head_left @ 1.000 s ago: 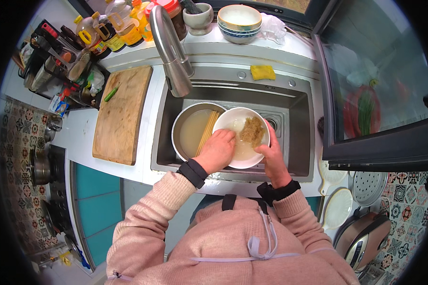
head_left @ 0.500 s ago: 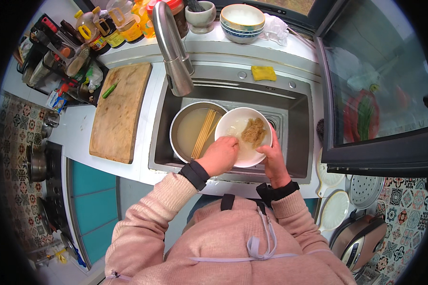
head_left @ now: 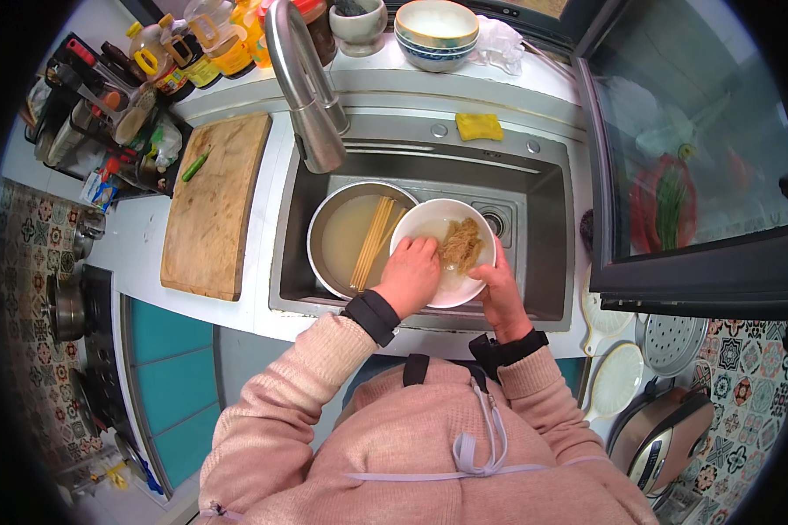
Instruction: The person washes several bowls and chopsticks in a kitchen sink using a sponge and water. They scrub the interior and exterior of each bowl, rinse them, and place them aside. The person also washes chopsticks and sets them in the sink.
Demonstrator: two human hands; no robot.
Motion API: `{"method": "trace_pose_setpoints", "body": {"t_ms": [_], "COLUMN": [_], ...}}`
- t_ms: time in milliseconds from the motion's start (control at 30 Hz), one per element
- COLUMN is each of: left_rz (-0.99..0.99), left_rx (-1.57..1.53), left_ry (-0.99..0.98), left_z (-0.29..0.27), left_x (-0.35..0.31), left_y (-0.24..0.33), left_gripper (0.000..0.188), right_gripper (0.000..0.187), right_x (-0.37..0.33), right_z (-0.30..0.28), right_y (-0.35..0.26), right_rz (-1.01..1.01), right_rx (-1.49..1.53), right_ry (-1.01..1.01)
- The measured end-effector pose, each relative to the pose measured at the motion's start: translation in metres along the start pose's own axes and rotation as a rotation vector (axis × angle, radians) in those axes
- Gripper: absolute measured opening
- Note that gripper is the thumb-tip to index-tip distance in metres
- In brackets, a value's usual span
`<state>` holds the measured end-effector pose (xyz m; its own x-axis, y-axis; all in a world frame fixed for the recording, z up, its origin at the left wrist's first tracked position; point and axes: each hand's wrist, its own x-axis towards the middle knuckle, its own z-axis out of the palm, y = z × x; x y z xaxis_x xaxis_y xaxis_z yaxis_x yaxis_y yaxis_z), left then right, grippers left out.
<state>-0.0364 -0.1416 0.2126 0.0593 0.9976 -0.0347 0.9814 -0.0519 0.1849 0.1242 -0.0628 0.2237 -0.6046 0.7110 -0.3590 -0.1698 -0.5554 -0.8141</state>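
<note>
A white bowl (head_left: 423,219) with cloudy liquid is held tilted over the sink by my right hand (head_left: 501,291), which grips its right side with the thumb on the rim. Inside the bowl sits a brown fibrous clump (head_left: 460,245) that looks like a loofah scrubber. My left hand (head_left: 411,276) reaches over the bowl's left rim, fingers curled down inside; their tips and anything in them are hidden. Left of the bowl, a round metal pot (head_left: 322,219) holds cloudy water, with several wooden chopsticks (head_left: 373,241) leaning across it.
The pot stands in the grey sink (head_left: 547,219) beneath a tall faucet (head_left: 311,122). A yellow sponge (head_left: 479,127) lies on the sink's back edge. To the left is a cutting board (head_left: 214,219) with a green chili (head_left: 196,166). An open window sash (head_left: 700,289) juts in at right.
My left hand has shifted slightly left, and the bowl has moved a little with it. The brown clump sits nearer my left fingers. The whole view has shifted slightly.
</note>
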Motion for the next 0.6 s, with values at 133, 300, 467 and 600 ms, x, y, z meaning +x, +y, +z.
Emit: {"method": "trace_pose_setpoints", "body": {"t_ms": [133,300,467,600], "left_rz": [0.051,0.028,-0.012,-0.119], "left_rx": [0.201,0.137,-0.012,-0.420], "left_ry": [0.319,0.176,-0.069,0.242], "left_z": [0.005,0.004,-0.004,-0.002], "left_x": [0.000,-0.003,-0.008,0.001], "left_y": [0.004,0.003,0.003,0.014], "left_gripper": [0.028,0.025,0.028,0.028], "right_gripper": [0.081,0.082,0.081,0.073], "right_x": [-0.003,-0.003,-0.005,-0.007], "right_z": [0.002,0.003,0.002,0.000], "right_y": [-0.001,-0.002,0.001,0.004], "right_rz": [-0.053,-0.051,-0.014,0.020], "right_rx": [-0.045,-0.030,-0.018,-0.009], "right_ry": [-0.010,-0.003,0.018,0.003]}}
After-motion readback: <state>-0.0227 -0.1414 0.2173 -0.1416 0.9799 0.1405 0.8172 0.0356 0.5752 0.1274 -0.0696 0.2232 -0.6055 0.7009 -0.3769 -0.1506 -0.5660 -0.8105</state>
